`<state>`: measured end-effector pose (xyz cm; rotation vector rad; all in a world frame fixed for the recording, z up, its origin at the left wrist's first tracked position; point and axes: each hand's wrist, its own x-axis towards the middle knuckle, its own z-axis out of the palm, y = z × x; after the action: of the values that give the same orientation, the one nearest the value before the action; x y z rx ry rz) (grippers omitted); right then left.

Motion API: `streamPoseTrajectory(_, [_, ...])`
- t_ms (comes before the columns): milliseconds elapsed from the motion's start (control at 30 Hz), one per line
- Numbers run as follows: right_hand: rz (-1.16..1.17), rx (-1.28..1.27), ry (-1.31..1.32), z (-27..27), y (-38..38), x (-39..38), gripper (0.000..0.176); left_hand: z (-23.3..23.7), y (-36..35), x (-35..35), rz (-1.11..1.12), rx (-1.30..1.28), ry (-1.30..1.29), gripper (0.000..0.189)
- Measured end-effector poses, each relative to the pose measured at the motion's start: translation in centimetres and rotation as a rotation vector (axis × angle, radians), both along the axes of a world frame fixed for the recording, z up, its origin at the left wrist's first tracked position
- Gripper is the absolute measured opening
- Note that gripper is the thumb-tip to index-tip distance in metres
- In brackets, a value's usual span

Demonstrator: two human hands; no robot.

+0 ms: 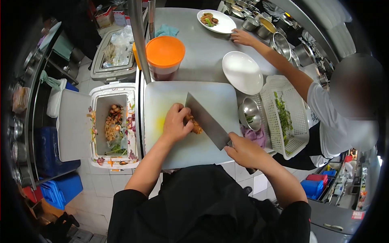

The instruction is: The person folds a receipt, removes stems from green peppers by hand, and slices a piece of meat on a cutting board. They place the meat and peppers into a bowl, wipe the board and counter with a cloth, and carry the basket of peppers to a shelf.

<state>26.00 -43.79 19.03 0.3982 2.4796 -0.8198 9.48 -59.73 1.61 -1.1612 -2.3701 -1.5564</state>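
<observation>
A white cutting board (214,91) lies on the steel counter in front of me, with a yellow stain at its left. On it is a piece of browned, fried-looking meat (197,128), partly covered by my left hand (176,124), whose curled fingers hold it down. My right hand (244,151) is wrapped around the handle of a broad cleaver (206,122). The blade slants across the board just right of the meat, its far corner pointing away from me. The meat's left side is hidden beneath my fingers.
Beyond the board stands an orange-lidded tub (165,52). A white oval plate (242,73), a steel bowl (250,113) and a white basket (302,139) of greens sit rightward. A co-worker's hand (242,37) touches a plate of food (225,25). A waste bin (97,152) stands left.
</observation>
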Motion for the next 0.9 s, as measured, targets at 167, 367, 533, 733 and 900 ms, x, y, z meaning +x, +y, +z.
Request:
streamPoseTrajectory(167, [-0.048,-0.020,0.198,-6.1,-1.6,-3.9,0.035,-0.4,0.2,-0.1,-0.019,-0.015,0.017,0.032])
streamPoseTrajectory(367, [-0.072,-0.036,0.159,-4.2,-1.5,-2.0,0.035,-0.6,0.1,-0.1,0.000,-0.020,0.015,0.032])
streamPoseTrajectory(533, [-0.180,-0.020,0.177,-10.3,-3.6,-2.1,0.028,-0.5,0.0,-0.1,-0.003,-0.011,-0.007,0.030])
streamPoseTrajectory(733, [-0.216,-0.061,0.153,-11.0,-2.2,-2.7,0.041,-0.4,0.3,0.1,0.016,0.016,0.029,0.028])
streamPoseTrajectory(900, [-0.211,-0.002,0.084,-10.6,-1.5,4.3,0.047,-0.4,0.1,0.0,0.028,-0.011,0.013,0.025])
